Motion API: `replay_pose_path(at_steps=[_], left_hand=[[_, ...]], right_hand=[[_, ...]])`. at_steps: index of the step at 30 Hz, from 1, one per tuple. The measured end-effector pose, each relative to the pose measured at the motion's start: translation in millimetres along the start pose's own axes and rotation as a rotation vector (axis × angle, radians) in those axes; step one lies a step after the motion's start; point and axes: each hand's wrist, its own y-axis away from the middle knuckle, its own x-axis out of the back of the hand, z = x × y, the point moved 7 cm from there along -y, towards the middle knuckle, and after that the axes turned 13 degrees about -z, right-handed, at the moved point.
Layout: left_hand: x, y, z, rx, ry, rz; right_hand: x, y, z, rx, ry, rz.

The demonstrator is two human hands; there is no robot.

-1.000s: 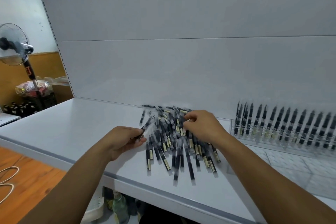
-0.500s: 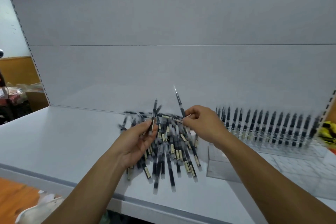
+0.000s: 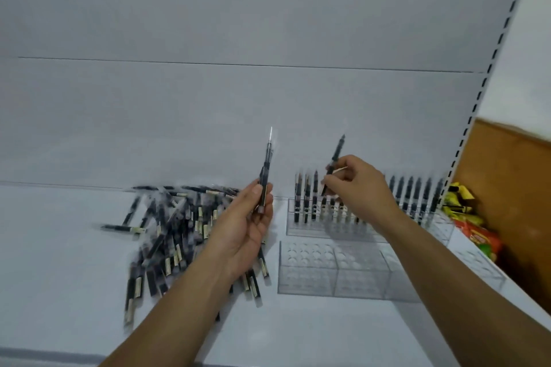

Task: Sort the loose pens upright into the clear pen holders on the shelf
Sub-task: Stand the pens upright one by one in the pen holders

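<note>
Left pen: I've got one dark pen (image 3: 264,179) standing almost upright, fine tip to 12 o'clock, lower barrel in my grip.
Left hand: my left hand (image 3: 247,226) is palm towards me, thumb and fingers curled round the bottom part of that pen, and it hangs over the right edge of the heap.
Right pen: there's a second pen (image 3: 336,155), tilted, its top leaning to 1 o'clock, up above the filled row.
Right hand: my right hand (image 3: 360,185) pinches it between thumb and fingertips with the other fingers tucked in. It sits at 3 o'clock from the left one, clearly apart.
Heap: the loose pens (image 3: 176,226) lie flat and crisscrossed at 9 o'clock from my left hand. They're blurred, with dark barrels and pale labels, and some fan out to 6 o'clock under my wrist.
Back row: the rear holder (image 3: 301,226) is clear plastic, with standing pens (image 3: 307,197) in a line running to 3 o'clock behind my right hand.
Front block: the front holder (image 3: 328,274), clear with round holes on top, sits at 6 o'clock from the rear one, just beside it.
Surface: the white shelf (image 3: 59,262) carries the lot, with a grey back panel (image 3: 268,24) behind.
Far right: a slotted upright (image 3: 493,53), coloured packets (image 3: 474,232) and a brown board (image 3: 512,188) at 3 o'clock.
</note>
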Motion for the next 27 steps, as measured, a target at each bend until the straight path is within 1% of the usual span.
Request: replay_pose_path(at_steps=[4,7,10,17,22,27], left_hand=[[-6.2,-5.7,-6.8,-0.045,-0.109,-0.024],[-0.7,-4.6,-10.4,-0.077,-0.228,-0.017],[3.3,-3.2,-12.4,-0.091,-0.283,-0.021],[2.8,-3.8,-17.3,-0.077,-0.357,-0.050],[3.5,-4.3,-18.3,-0.075,-0.368,-0.058],[5.0,-4.7,-18.8,-0.074,-0.376,-0.050]], right_hand=[[-3.3,-4.0,6.5,-0.003,0.085,-0.025],[-3.2,-8.8,8.9,-0.002,0.128,-0.001],[-6.0,-13.7,12.1,0.001,0.190,-0.007],[-8.8,-21.3,18.0,-0.004,0.239,0.006],[-14.9,-24.4,19.4,-0.022,0.450,-0.043],[-22.5,-25.1,21.4,-0.069,0.571,-0.111]])
